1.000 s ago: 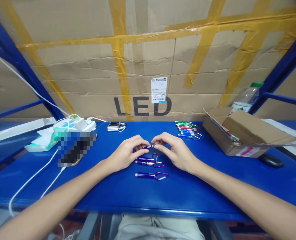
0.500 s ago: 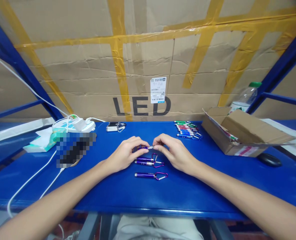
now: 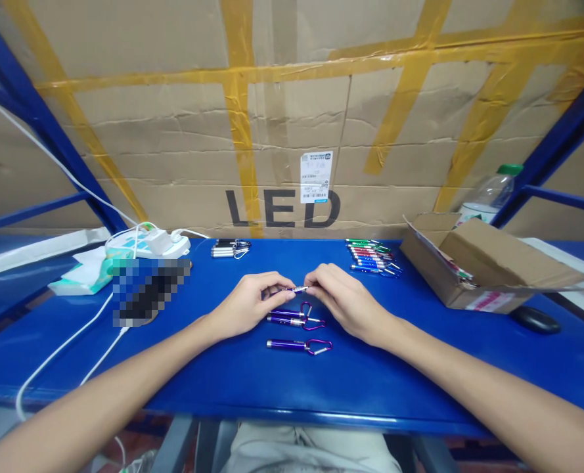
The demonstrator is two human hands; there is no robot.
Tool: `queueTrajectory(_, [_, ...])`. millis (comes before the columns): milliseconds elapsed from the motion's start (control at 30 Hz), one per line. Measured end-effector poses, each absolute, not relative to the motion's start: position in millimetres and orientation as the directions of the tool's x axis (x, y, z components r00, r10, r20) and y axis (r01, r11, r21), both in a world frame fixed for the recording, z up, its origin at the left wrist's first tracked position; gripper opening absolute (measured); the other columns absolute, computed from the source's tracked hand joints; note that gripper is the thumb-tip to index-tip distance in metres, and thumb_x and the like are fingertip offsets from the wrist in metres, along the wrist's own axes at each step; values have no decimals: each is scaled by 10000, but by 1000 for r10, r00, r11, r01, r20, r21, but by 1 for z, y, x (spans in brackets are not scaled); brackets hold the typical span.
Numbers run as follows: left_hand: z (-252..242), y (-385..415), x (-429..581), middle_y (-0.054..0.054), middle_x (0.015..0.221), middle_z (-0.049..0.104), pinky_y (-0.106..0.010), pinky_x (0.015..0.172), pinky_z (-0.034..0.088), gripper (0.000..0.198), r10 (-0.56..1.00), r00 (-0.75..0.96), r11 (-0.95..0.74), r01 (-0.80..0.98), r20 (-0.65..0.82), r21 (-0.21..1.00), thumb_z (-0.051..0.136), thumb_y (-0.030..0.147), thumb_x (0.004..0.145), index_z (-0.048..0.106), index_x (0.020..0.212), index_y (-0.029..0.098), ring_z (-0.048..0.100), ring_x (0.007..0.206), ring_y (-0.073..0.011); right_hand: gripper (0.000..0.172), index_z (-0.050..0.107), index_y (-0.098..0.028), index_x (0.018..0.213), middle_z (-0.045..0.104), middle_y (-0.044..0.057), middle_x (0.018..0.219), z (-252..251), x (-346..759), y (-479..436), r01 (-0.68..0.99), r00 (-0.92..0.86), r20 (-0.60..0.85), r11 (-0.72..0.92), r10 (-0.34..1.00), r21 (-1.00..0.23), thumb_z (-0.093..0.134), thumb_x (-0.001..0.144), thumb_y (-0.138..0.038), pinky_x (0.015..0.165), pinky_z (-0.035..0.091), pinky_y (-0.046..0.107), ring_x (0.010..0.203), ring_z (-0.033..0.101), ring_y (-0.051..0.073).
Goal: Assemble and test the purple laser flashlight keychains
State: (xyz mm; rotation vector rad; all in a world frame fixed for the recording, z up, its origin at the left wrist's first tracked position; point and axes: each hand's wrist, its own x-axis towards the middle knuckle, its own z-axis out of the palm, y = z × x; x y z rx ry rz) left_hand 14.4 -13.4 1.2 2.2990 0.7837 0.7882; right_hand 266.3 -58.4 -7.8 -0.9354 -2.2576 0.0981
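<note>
A small purple flashlight (image 3: 298, 289) is held level between my two hands above the blue table. The fingertips of my left hand (image 3: 245, 303) pinch its left end. My right hand (image 3: 345, 299) closes thumb and fingers on its right end, and those fingers hide part of it. Just below lie purple flashlights (image 3: 286, 320) close together, with purple carabiner clips pointing right. Nearer to me, another purple flashlight (image 3: 286, 345) lies by itself with its carabiner (image 3: 319, 347) to the right.
Green, red and blue flashlights (image 3: 368, 255) lie in a row at the back right, beside an open cardboard box (image 3: 449, 282) and a black mouse (image 3: 535, 320). Black and silver ones (image 3: 225, 248) lie back left. A power strip (image 3: 178, 247), tissue pack (image 3: 82, 279) and cables are further left.
My right fingers have shifted slightly on the flashlight's right end, which now looks a little tilted. My left hand keeps its pinch. The whole view has moved slightly.
</note>
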Motion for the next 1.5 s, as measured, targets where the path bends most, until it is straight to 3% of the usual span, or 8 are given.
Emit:
queueTrajectory(200, [-2, -13, 17, -29, 831, 722, -268, 673, 469, 336, 737, 635, -497, 279, 231, 822, 681, 457, 1002, 777, 1111, 154, 582, 713, -144, 236, 614, -194, 1144, 669, 121, 1066, -1, 270, -57, 641, -642, 547, 767, 537, -1, 378, 1154, -203, 846, 484, 398, 966, 555, 271])
queueTrajectory(400, [-1, -15, 18, -25, 830, 721, -264, 673, 471, 313, 724, 638, -508, 237, 261, 828, 735, 450, 971, 792, 1060, 156, 585, 712, -137, 289, 642, -205, 1132, 684, 122, 1061, 3, 269, -62, 626, -698, 501, 775, 512, 80, 356, 1150, -173, 824, 489, 401, 942, 560, 270])
queueTrajectory(733, [4, -18, 9, -83, 1031, 762, -314, 859, 558, 201, 451, 712, -882, 262, 538, 392, 617, 331, 1086, 735, 1152, 183, 716, 935, -195, 148, 587, -239, 1086, 670, 68, 1032, -5, 261, -66, 549, -505, 552, 741, 663, -387, 468, 1151, -298, 833, 486, 344, 928, 596, 215])
queueTrajectory(1000, [4, -19, 6, -96, 987, 763, -325, 791, 568, 188, 160, 777, -949, 290, 609, -121, 536, 247, 1117, 694, 1181, 170, 719, 870, -197, 326, 658, -194, 932, 661, -5, 812, 1, 255, -66, 226, -386, 209, 312, 899, -923, 704, 1002, -510, 674, 459, 290, 716, 568, 150])
queueTrajectory(1100, [5, -21, 5, -80, 948, 754, -327, 778, 575, 208, 128, 782, -948, 278, 610, -157, 505, 214, 1121, 703, 1180, 198, 712, 825, -185, 423, 696, -168, 883, 663, -9, 768, 2, 256, -63, 6, -409, 13, 17, 912, -1000, 883, 826, -543, 643, 473, 277, 662, 568, 128])
queueTrajectory(1233, [2, -21, 6, -83, 955, 761, -339, 791, 588, 226, 99, 790, -944, 267, 605, -195, 494, 210, 1120, 697, 1219, 206, 718, 839, -193, 445, 716, -156, 823, 675, -9, 749, 1, 260, -57, -130, -507, -175, -276, 844, -952, 1014, 659, -441, 610, 484, 242, 642, 580, 106])
queueTrajectory(1367, [-1, -20, 10, -87, 989, 757, -326, 803, 575, 198, 156, 757, -948, 296, 635, -120, 531, 260, 1118, 685, 1220, 190, 715, 875, -192, 458, 707, -161, 869, 682, -10, 763, -3, 260, -54, -86, -483, -93, -153, 871, -984, 981, 712, -493, 636, 501, 250, 661, 596, 112])
queueTrajectory(1500, [1, -19, 12, -88, 1029, 729, -309, 842, 566, 182, 298, 719, -949, 294, 628, 113, 572, 269, 1105, 684, 1207, 169, 697, 920, -188, 393, 658, -190, 918, 656, -17, 799, -5, 259, -55, 78, -381, 154, 197, 912, -977, 814, 906, -551, 667, 509, 285, 688, 599, 139])
